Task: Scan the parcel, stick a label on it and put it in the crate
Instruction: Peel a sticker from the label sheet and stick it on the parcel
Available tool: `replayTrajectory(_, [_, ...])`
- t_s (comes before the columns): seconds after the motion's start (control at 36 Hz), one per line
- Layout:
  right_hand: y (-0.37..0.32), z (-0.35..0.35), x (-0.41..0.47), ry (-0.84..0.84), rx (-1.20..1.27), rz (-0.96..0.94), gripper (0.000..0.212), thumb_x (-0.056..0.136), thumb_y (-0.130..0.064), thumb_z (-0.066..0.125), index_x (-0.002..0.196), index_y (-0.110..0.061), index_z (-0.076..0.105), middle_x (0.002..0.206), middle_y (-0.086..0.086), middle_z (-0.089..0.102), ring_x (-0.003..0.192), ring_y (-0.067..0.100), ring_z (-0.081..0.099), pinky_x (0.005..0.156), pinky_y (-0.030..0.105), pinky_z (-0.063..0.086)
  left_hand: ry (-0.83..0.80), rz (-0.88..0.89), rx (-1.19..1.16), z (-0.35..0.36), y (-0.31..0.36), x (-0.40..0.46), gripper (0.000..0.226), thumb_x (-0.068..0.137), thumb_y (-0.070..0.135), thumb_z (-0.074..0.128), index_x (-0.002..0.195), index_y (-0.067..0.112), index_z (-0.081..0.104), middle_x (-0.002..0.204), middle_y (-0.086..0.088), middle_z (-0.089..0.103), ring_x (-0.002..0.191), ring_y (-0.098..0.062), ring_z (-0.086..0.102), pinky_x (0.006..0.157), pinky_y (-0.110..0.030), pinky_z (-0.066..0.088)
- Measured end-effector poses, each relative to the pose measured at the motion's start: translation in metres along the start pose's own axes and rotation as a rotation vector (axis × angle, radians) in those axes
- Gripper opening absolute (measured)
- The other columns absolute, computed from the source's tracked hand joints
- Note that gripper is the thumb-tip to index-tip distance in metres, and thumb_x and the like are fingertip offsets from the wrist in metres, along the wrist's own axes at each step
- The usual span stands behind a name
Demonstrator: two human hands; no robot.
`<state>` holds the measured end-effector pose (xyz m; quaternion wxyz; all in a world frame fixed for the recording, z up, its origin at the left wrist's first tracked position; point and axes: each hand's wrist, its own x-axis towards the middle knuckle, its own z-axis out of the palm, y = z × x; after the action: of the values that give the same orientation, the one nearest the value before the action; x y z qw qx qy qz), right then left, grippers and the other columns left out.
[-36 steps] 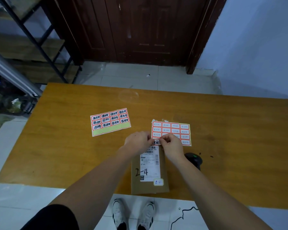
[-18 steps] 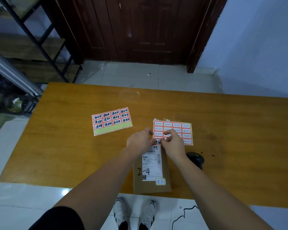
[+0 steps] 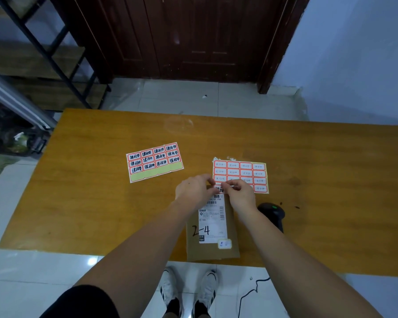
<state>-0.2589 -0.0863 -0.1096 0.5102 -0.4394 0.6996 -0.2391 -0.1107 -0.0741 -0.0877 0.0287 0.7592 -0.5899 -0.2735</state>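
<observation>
A flat brown parcel (image 3: 213, 250) lies at the table's near edge, with a white shipping slip and "2-4" written on it. A small red-bordered label (image 3: 219, 189) sits at the parcel's far end. My left hand (image 3: 195, 188) and my right hand (image 3: 241, 191) meet there, fingertips pinched on the label from both sides. Whether the label is stuck down or still lifted I cannot tell. A black scanner (image 3: 272, 214) lies on the table just right of my right wrist.
Two label sheets lie on the wooden table (image 3: 78, 203): one with handwritten labels (image 3: 154, 160) to the left, another (image 3: 241, 174) just beyond my hands. A dark door, a metal rack at left and the tiled floor surround the table. No crate is in view.
Both hands stay at the parcel's far end on the label, shifting only slightly. The parcel and sheets have not moved.
</observation>
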Motion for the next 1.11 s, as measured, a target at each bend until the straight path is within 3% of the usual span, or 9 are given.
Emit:
replayTrajectory(0.22, [0.004, 0.009, -0.005, 0.069, 0.12, 0.018, 0.012, 0.101, -0.027, 0.064, 0.096, -0.018, 0.07, 0.091, 0.003, 0.076, 0.082, 0.019, 0.074, 0.075, 0.038, 0.061, 0.088, -0.082, -0.032, 0.008, 0.003, 0.007, 0.034, 0.087, 0.071, 0.058, 0.088, 0.039, 0.067, 0.063, 0.016, 0.055, 0.064, -0.012, 0.059, 0.048, -0.026, 0.035])
replayTrajectory(0.36, [0.009, 0.011, -0.011, 0.111, 0.073, -0.048, 0.021, 0.103, -0.031, 0.059, 0.083, -0.034, 0.066, 0.088, -0.005, 0.074, 0.083, 0.016, 0.073, 0.078, 0.04, 0.061, 0.081, -0.142, -0.052, 0.008, 0.004, 0.011, 0.034, 0.091, 0.065, 0.059, 0.082, 0.034, 0.067, 0.063, 0.014, 0.058, 0.056, -0.005, 0.051, 0.048, -0.025, 0.034])
replayTrajectory(0.44, [0.011, 0.009, -0.015, 0.102, -0.034, -0.149, 0.027, 0.104, -0.033, 0.057, 0.078, -0.041, 0.061, 0.084, -0.013, 0.07, 0.081, 0.01, 0.07, 0.072, 0.033, 0.056, 0.057, -0.128, -0.058, 0.006, 0.003, 0.009, 0.032, 0.091, 0.066, 0.059, 0.085, 0.035, 0.068, 0.069, 0.013, 0.065, 0.065, -0.011, 0.062, 0.049, -0.026, 0.036])
replayTrajectory(0.53, [0.015, 0.004, -0.019, 0.007, -0.115, -0.249, 0.008, 0.1, -0.04, 0.063, 0.093, -0.044, 0.065, 0.089, -0.021, 0.067, 0.088, 0.006, 0.068, 0.071, 0.027, 0.055, 0.07, -0.066, -0.038, 0.005, -0.002, 0.002, 0.032, 0.089, 0.068, 0.059, 0.094, 0.038, 0.067, 0.081, 0.011, 0.071, 0.074, -0.014, 0.066, 0.05, -0.026, 0.037])
replayTrajectory(0.58, [0.02, 0.0, -0.021, -0.058, -0.159, -0.302, 0.017, 0.097, -0.047, 0.065, 0.112, -0.04, 0.067, 0.097, -0.024, 0.066, 0.094, 0.002, 0.065, 0.076, 0.026, 0.056, 0.088, -0.014, -0.024, 0.007, -0.004, -0.003, 0.031, 0.089, 0.068, 0.06, 0.1, 0.039, 0.065, 0.085, 0.011, 0.072, 0.074, -0.013, 0.065, 0.05, -0.026, 0.038])
replayTrajectory(0.69, [0.023, -0.002, -0.023, -0.087, -0.119, -0.264, 0.018, 0.1, -0.04, 0.062, 0.111, -0.054, 0.059, 0.097, -0.031, 0.063, 0.094, -0.003, 0.062, 0.076, 0.023, 0.052, 0.102, 0.032, -0.057, 0.009, -0.007, -0.01, 0.034, 0.088, 0.068, 0.063, 0.105, 0.039, 0.06, 0.078, 0.014, 0.065, 0.07, -0.01, 0.064, 0.048, -0.024, 0.038])
replayTrajectory(0.83, [0.023, 0.001, -0.022, -0.077, 0.145, -0.025, 0.035, 0.103, -0.029, 0.061, 0.137, -0.025, 0.065, 0.116, -0.007, 0.071, 0.104, 0.012, 0.068, 0.084, 0.033, 0.057, 0.108, 0.083, -0.084, 0.009, -0.01, -0.014, 0.027, 0.092, 0.058, 0.065, 0.11, 0.038, 0.06, 0.074, 0.016, 0.062, 0.073, -0.011, 0.066, 0.05, -0.024, 0.036])
replayTrajectory(0.97, [0.016, 0.006, -0.023, -0.022, 0.354, 0.163, 0.027, 0.099, -0.023, 0.066, 0.124, -0.026, 0.075, 0.111, -0.006, 0.076, 0.097, 0.014, 0.07, 0.073, 0.029, 0.05, 0.087, 0.089, -0.13, 0.005, -0.012, -0.019, 0.025, 0.098, 0.048, 0.062, 0.118, 0.034, 0.06, 0.064, 0.016, 0.056, 0.058, 0.0, 0.056, 0.047, -0.021, 0.034])
replayTrajectory(1.11, [0.013, 0.004, -0.023, -0.025, 0.29, 0.234, 0.025, 0.1, -0.043, 0.058, 0.106, -0.028, 0.077, 0.084, -0.01, 0.08, 0.087, 0.013, 0.071, 0.066, 0.03, 0.043, 0.018, 0.029, -0.461, -0.008, -0.014, -0.022, 0.027, 0.1, 0.037, 0.063, 0.125, 0.027, 0.059, 0.081, 0.01, 0.064, 0.074, -0.005, 0.062, 0.056, -0.021, 0.042])
